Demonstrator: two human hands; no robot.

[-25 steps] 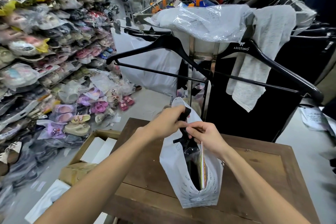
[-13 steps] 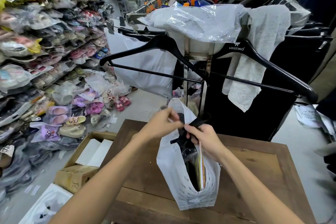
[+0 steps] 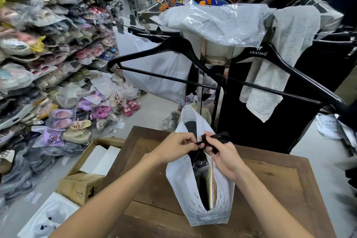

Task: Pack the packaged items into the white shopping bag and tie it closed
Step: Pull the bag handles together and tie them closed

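1. The black ribbon [image 3: 216, 138] is now sticking out rightward past the right hand [image 3: 222, 152].
2. The left hand [image 3: 177, 146] is pinching its near end, no longer covering the knot.

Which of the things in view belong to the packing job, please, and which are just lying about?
Part of the job:
- white shopping bag on the wooden table
- packaged items inside it
- black ribbon ties, pinched by left hand and right hand

Just lying about:
- black hangers
- cardboard box
- bagged sandals on the floor
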